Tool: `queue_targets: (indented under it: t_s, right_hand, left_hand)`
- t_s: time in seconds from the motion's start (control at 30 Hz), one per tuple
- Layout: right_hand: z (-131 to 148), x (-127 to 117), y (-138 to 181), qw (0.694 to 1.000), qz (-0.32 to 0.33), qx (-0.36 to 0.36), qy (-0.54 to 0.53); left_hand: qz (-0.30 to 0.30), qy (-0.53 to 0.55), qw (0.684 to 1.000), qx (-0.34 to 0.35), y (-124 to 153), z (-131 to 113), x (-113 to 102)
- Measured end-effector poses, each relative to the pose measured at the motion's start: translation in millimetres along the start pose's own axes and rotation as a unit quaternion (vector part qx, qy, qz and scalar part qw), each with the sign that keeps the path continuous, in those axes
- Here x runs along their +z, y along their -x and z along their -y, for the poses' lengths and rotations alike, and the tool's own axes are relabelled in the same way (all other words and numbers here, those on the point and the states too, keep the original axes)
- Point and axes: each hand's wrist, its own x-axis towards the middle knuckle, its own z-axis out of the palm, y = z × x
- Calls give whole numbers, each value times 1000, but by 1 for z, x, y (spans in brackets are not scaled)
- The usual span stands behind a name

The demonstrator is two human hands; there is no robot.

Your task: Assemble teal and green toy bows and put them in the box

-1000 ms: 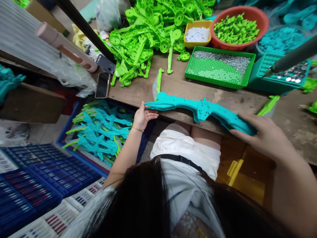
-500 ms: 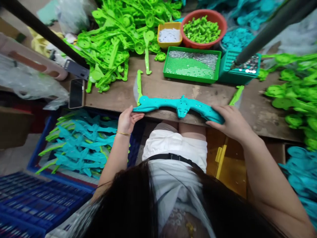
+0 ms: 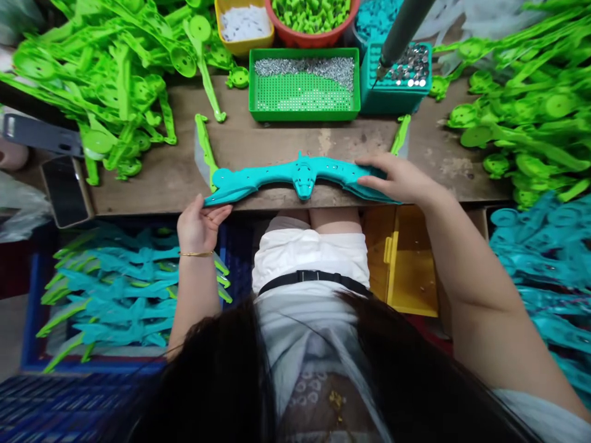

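Note:
A long teal plastic bow-shaped part [image 3: 295, 174] lies along the near edge of the wooden bench [image 3: 152, 181]. My left hand [image 3: 199, 225] grips its left tip from below the bench edge, fingers curled. My right hand [image 3: 401, 179] lies over its right end, fingers closed around it. A green tray of small metal screws [image 3: 304, 84] stands just behind the part, with a teal tray of silver discs [image 3: 399, 74] beside it and a hanging screwdriver [image 3: 402, 29] above that.
Heaps of green plastic parts [image 3: 106, 80] fill the bench's left and right [image 3: 530, 104]. A phone [image 3: 65, 190] lies at the left edge. A blue crate of teal and green assemblies [image 3: 120, 289] sits lower left, teal parts [image 3: 545, 258] lower right, a yellow box [image 3: 409, 258] under the bench.
The view has swung right and down, so the bench now sits centred. Both hands still hold the teal part's ends, which now lies level along the bench edge.

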Motion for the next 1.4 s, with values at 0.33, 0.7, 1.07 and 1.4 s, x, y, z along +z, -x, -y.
queue_targets:
  t_s: [0.33,0.7,1.07,1.4]
  right_hand:
    - [-13,4,30,981,-165,101,2]
    - [-34,22,32,916,-205,338,-72]
    - [-27,40,30,828,-253,329,-378]
    - [-20,46,40,739,-306,227,-555]
  left_hand:
    - [-151,-300,872,355,28,-41,11]
    - [416,-594,565,394,56,-12,278]
    - [501,-644,490,307,42,-26,285]
    - [600,-624,415,279,38,-40,289]
